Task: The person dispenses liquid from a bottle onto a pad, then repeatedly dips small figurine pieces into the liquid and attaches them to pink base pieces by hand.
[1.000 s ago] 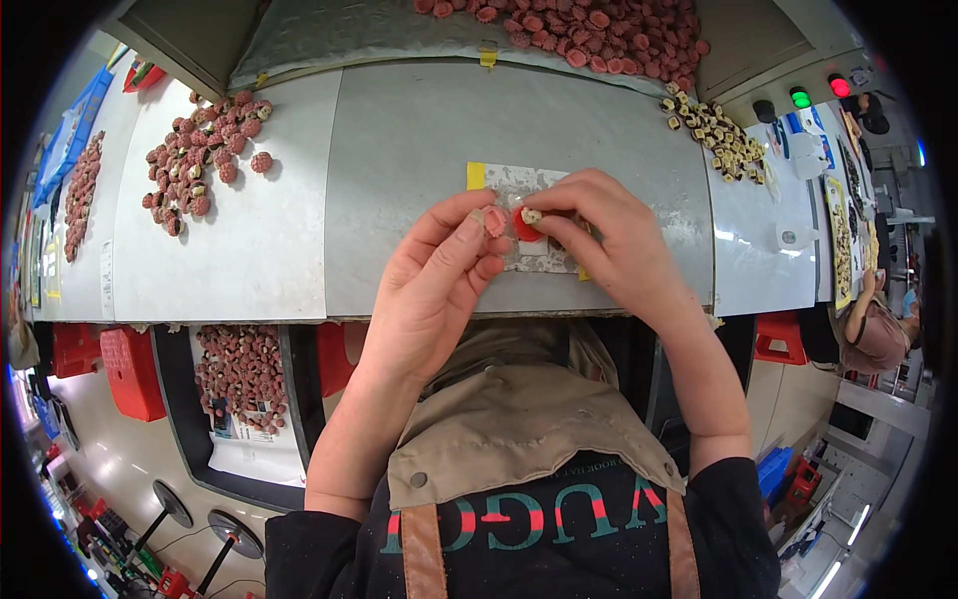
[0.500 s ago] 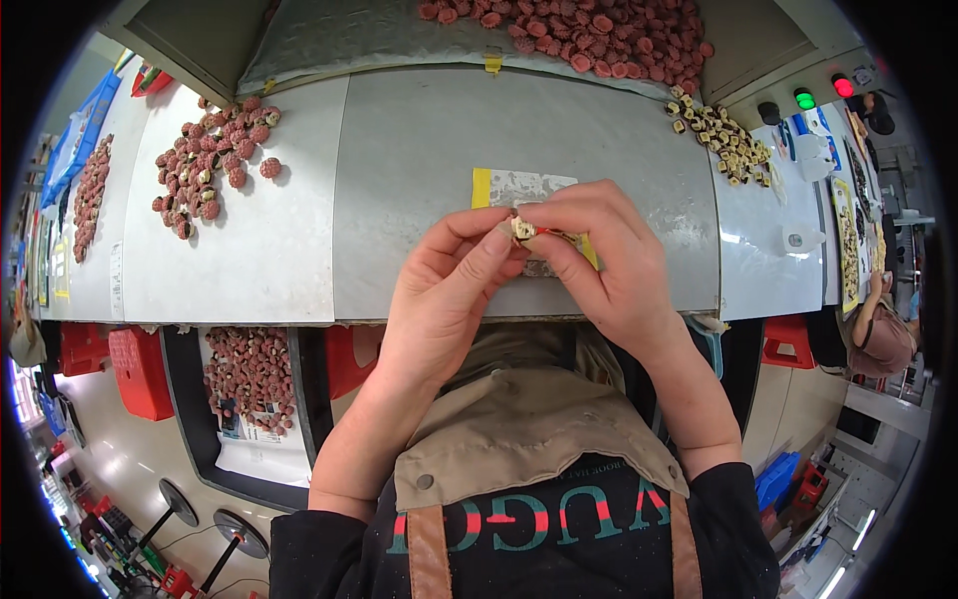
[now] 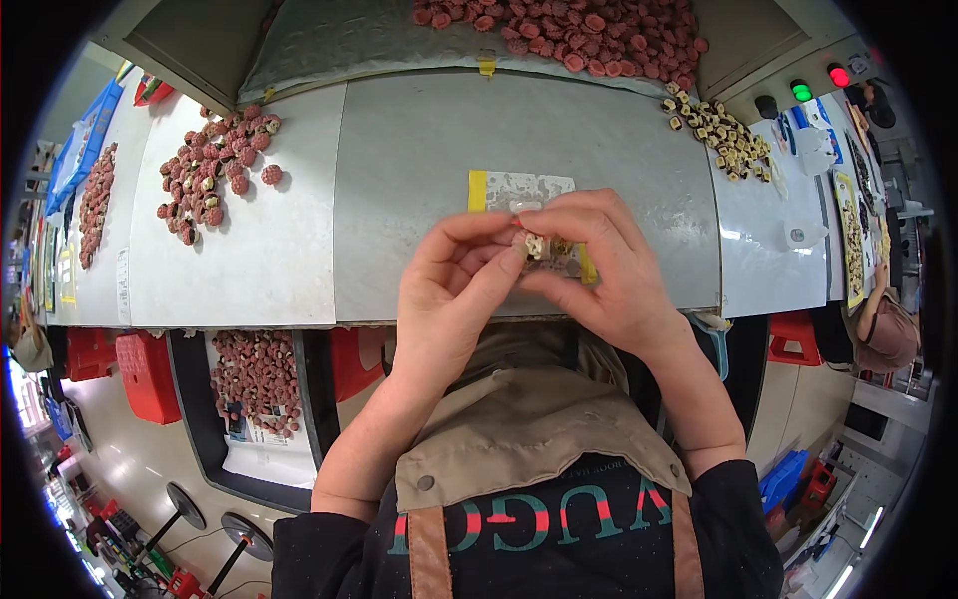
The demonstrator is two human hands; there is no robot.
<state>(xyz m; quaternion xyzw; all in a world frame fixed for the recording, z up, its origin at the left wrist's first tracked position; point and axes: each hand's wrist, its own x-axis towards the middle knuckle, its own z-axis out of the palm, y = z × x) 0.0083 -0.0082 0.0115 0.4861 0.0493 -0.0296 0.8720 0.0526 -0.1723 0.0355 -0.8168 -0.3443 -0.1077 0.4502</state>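
Observation:
My left hand (image 3: 451, 290) pinches a small cream-and-dark block (image 3: 536, 247) between thumb and fingertips; a pinkish edge shows beside it. My right hand (image 3: 611, 270) arches over the same piece from the right, its index fingertip near the block's top and its thumb lowered apart from it. A tiny red spot shows by that fingertip; what it belongs to is unclear. Beneath both hands, on the grey table (image 3: 419, 150), lies a sheet with a yellow edge (image 3: 477, 190), partly hidden by my fingers.
Raspberry-like pink pieces (image 3: 215, 165) lie heaped at left. Pink ribbed cups (image 3: 589, 35) are piled at the back, cream-and-dark blocks (image 3: 733, 140) at back right. Below the table edge, an open drawer (image 3: 190, 399) holds more pink pieces. Another person (image 3: 888, 334) works far right.
My right thumb has dropped away from the piece, so more of the block shows. A red streak between the right fingers is no longer visible. The view has shifted slightly.

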